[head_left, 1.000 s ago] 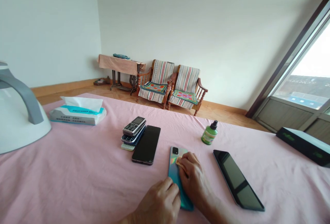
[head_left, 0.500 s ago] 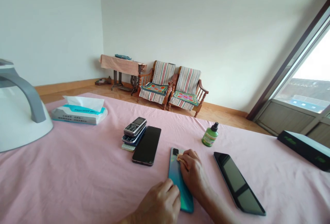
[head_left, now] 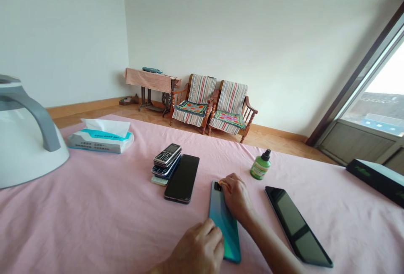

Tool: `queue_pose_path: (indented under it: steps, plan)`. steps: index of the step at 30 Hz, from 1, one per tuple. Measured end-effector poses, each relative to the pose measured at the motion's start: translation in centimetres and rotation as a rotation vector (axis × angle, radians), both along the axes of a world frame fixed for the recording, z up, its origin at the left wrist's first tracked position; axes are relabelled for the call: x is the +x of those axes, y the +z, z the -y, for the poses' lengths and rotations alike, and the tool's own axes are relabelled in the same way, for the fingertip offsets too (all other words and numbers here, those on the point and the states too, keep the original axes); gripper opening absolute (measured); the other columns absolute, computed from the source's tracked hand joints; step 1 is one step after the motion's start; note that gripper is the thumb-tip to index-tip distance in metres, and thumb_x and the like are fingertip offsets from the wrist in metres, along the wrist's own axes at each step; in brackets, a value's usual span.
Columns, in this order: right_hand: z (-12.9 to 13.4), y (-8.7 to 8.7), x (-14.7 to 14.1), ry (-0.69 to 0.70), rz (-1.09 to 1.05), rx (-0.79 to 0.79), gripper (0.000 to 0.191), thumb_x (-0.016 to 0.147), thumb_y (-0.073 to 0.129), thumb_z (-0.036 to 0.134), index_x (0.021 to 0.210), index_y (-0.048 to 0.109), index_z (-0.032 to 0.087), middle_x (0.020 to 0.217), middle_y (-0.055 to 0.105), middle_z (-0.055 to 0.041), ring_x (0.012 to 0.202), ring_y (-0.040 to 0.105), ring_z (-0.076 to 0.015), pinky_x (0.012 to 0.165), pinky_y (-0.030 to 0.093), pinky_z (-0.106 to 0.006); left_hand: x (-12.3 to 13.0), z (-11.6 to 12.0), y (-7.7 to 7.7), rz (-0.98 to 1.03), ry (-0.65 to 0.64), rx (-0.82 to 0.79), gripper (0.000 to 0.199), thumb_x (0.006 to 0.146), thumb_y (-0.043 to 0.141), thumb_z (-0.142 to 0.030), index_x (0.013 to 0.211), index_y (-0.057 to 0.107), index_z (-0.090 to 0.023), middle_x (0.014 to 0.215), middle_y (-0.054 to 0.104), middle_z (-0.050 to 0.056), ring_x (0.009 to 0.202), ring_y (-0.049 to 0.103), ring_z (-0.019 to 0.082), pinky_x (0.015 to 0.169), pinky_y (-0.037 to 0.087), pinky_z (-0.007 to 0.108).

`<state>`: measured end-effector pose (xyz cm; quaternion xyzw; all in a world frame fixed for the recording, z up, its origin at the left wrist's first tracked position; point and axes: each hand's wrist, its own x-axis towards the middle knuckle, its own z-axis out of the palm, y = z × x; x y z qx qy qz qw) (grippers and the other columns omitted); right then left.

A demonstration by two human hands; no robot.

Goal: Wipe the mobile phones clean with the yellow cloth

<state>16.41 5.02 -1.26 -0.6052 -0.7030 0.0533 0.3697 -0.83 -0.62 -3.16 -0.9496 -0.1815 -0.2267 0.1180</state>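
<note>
A blue-green smartphone (head_left: 217,207) lies back side up on the pink cloth, its dark camera block at the far end. My left hand (head_left: 198,246) has its fingers curled against the near left edge of this phone, gripping it. Beside the camera block, my right hand (head_left: 236,196) pinches a small yellowish cloth (head_left: 222,182), mostly hidden by the fingers, against the phone's back. A black smartphone (head_left: 182,179) lies face up to the left, touching a stack of keypad phones (head_left: 166,156). Right of my right hand are a dark tablet (head_left: 298,225) and a green spray bottle (head_left: 260,165).
The pink tablecloth (head_left: 104,206) covers the table. On the left stand a white kettle (head_left: 28,143) with a grey handle and a tissue pack (head_left: 101,141). A black box (head_left: 375,181) sits at the right edge. Two wooden chairs (head_left: 229,103) stand beyond the table.
My right hand has moved the cloth slightly up along the phone's back, to beside the camera block. My left hand keeps its hold. The whole view has shifted slightly.
</note>
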Motion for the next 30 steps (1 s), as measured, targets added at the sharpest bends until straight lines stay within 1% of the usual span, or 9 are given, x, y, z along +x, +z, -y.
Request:
queue_pose_path:
  steps: [3,5,7,10,15,19,21,25,30]
  plan:
    - [-0.9,0.1,-0.4,0.008,0.009,-0.008,0.028,0.080,0.045,0.004,0.060,0.060,0.017,0.072,0.056,-0.0045,0.072,0.055,-0.0171,0.064,0.040,-0.026,0.2,-0.5,-0.5,0.072,-0.010,0.023,0.007,0.082,0.065,-0.014,0.080,0.058,-0.013,0.074,0.056,0.002,0.069,0.051,0.019,0.059,0.044,0.026]
    - [-1.0,0.0,-0.4,0.018,0.015,-0.010,0.026,0.079,0.047,0.004,0.063,0.062,0.017,0.073,0.057,-0.0043,0.073,0.055,-0.0167,0.066,0.040,-0.025,0.3,-0.7,-0.8,0.123,-0.027,0.060,0.008,0.082,0.064,-0.016,0.078,0.058,-0.013,0.071,0.054,0.001,0.066,0.049,0.018,0.054,0.042,0.026]
    - [-0.9,0.0,-0.2,0.017,0.016,-0.013,0.024,0.079,0.048,0.004,0.065,0.063,0.017,0.073,0.057,-0.0042,0.070,0.056,-0.0162,0.065,0.040,-0.025,0.3,-0.8,-1.0,0.131,-0.030,0.079,0.009,0.085,0.061,-0.017,0.077,0.057,-0.014,0.069,0.052,0.001,0.064,0.048,0.017,0.052,0.040,0.026]
    - [-0.8,-0.1,0.0,-0.002,0.015,-0.020,0.025,0.078,0.047,0.004,0.062,0.061,0.016,0.070,0.056,-0.0044,0.064,0.054,-0.0157,0.060,0.038,-0.025,0.3,-0.5,-0.7,0.078,-0.007,0.055,0.009,0.088,0.058,-0.017,0.080,0.057,-0.014,0.072,0.053,0.001,0.067,0.049,0.017,0.055,0.041,0.025]
    - [-1.0,0.0,-0.4,0.036,0.008,-0.015,0.026,0.078,0.046,0.002,0.065,0.063,0.017,0.074,0.057,-0.0049,0.074,0.056,-0.0171,0.066,0.040,-0.025,0.2,-0.3,-0.2,0.081,0.005,0.039,0.008,0.088,0.057,-0.015,0.080,0.059,-0.013,0.073,0.054,0.002,0.069,0.050,0.018,0.057,0.043,0.026]
    - [-1.3,-0.1,0.0,0.038,-0.005,-0.011,0.024,0.077,0.048,0.002,0.065,0.065,0.016,0.072,0.057,-0.0046,0.067,0.054,-0.0162,0.063,0.039,-0.026,0.2,-0.5,-0.2,0.099,-0.015,0.053,0.008,0.088,0.058,-0.016,0.081,0.059,-0.013,0.072,0.053,0.001,0.067,0.049,0.018,0.055,0.042,0.026]
    - [-1.5,-0.4,0.0,0.046,-0.008,-0.004,0.025,0.077,0.047,0.002,0.067,0.065,0.015,0.072,0.057,-0.0048,0.068,0.054,-0.0166,0.064,0.040,-0.026,0.2,-0.4,-0.1,0.085,-0.016,0.043,0.006,0.087,0.059,-0.015,0.082,0.060,-0.013,0.072,0.053,0.001,0.067,0.049,0.018,0.056,0.042,0.026]
    - [-1.7,-0.6,-0.3,0.102,-0.007,0.008,0.026,0.081,0.047,0.003,0.075,0.067,0.017,0.079,0.059,-0.0055,0.080,0.055,-0.0185,0.072,0.041,-0.028,0.1,-0.2,0.3,0.053,0.005,0.002,0.006,0.087,0.059,-0.015,0.082,0.060,-0.013,0.074,0.055,0.002,0.071,0.050,0.018,0.061,0.044,0.026]
    - [-1.3,0.1,-0.1,0.191,-0.001,-0.007,0.027,0.083,0.046,0.001,0.075,0.067,0.017,0.080,0.060,-0.0047,0.078,0.055,-0.0169,0.071,0.041,-0.027,0.1,-0.1,0.1,0.079,-0.001,0.011,0.007,0.088,0.058,-0.015,0.081,0.059,-0.013,0.074,0.055,0.002,0.070,0.050,0.018,0.060,0.043,0.026]
